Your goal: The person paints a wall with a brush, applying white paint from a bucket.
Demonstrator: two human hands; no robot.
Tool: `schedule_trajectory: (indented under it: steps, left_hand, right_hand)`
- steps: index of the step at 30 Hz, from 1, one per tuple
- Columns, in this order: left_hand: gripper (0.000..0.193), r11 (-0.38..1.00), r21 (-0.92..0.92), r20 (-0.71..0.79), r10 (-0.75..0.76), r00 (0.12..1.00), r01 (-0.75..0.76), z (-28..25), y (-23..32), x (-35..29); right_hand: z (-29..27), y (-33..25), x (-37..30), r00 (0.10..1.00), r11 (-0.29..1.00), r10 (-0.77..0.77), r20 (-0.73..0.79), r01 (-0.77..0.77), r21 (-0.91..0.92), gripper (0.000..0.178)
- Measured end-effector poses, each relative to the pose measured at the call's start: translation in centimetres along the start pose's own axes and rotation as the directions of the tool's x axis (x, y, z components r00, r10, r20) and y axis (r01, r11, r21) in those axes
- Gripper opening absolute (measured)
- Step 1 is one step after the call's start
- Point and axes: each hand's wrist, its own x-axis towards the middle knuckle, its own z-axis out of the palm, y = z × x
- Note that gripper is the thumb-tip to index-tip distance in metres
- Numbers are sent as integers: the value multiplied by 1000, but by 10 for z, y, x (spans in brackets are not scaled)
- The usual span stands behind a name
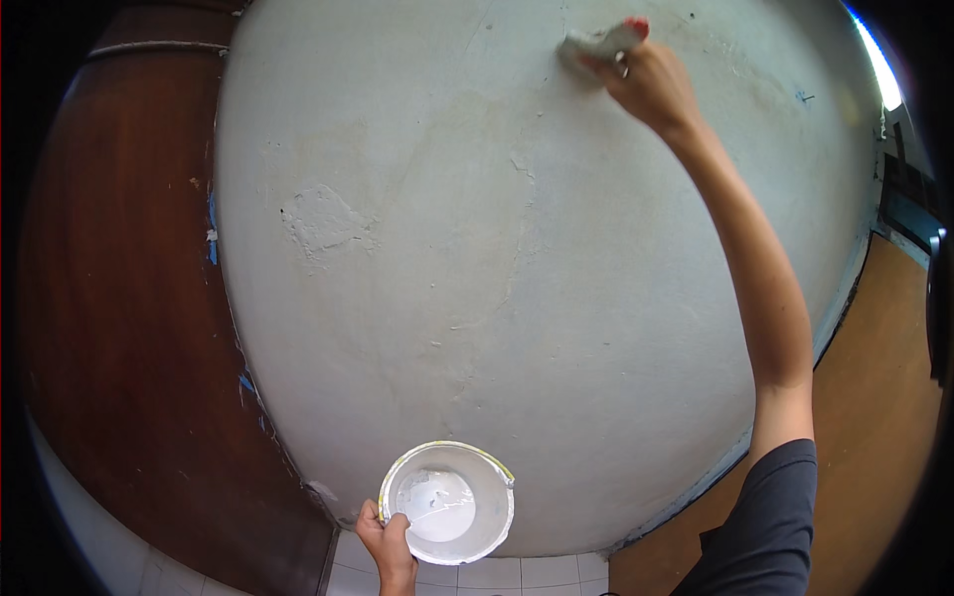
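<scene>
High on the pale grey wall [427, 248], my right hand [651, 89] is closed around what looks like a paintbrush [599, 43], whitish with a red end. Its far side lies against or very close to the wall; my fingers partly cover it. Low in the view, my left hand [388, 541] grips the rim of a white bucket [497, 512], thumb over the edge. White paint [435, 502] covers the bucket's bottom, and its inner sides are smeared. A yellowish handle runs along the rim.
A rough patch [326, 221] and cracks mark the wall. Dark brown wooden panelling [119, 298] stands at the left, a tan panel [874, 368] at the right. White floor tiles [487, 574] show below. A small nail [808, 97] sticks out at the upper right.
</scene>
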Motion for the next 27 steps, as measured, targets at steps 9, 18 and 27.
schedule_trajectory:
  steps: [9,18,27]
  left_hand:
    - [26,1000,16,-75,25,997,-23,-11,-11,2]
    - [25,998,59,-69,15,997,-11,-7,-17,5]
    - [22,994,46,-122,-96,988,103,-17,-37,13]
  right_hand:
    - [65,-93,-207,939,920,-344,-21,342,190,20]
    - [53,-45,-168,988,953,-139,-69,153,263,16]
    - [95,-118,-274,970,942,-241,-21,239,238,28]
